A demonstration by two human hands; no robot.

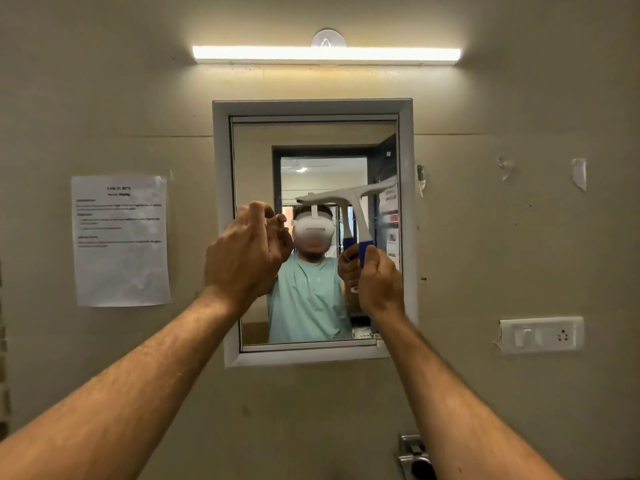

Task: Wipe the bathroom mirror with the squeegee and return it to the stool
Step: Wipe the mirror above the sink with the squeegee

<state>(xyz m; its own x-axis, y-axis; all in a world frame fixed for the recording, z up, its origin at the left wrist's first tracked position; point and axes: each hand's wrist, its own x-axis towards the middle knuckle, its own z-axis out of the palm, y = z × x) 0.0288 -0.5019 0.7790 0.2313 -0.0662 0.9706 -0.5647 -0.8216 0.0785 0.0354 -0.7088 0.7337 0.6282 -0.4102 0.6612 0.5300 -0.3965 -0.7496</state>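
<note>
Beige wall [104,98] carrying, at its centre, a grey-framed mirror [311,133]; a lit tube light [325,54] runs horizontally above the frame, a printed paper sheet [119,240] is fixed to the left of it, and a white switch plate [542,335] to the lower right. Left hand [242,252] raised before the mirror's left edge, fingers loosely curled and holding nothing. Right hand [379,278] clenched around the blue grip of the squeegee [349,199], near the mirror's right edge. The squeegee handle stands nearly upright, leaning slightly left toward its top; the white blade bar, its long axis close to horizontal, tilts up toward the right, its right end reaching the mirror's right frame edge. Whether the blade touches the glass cannot be told.
</note>
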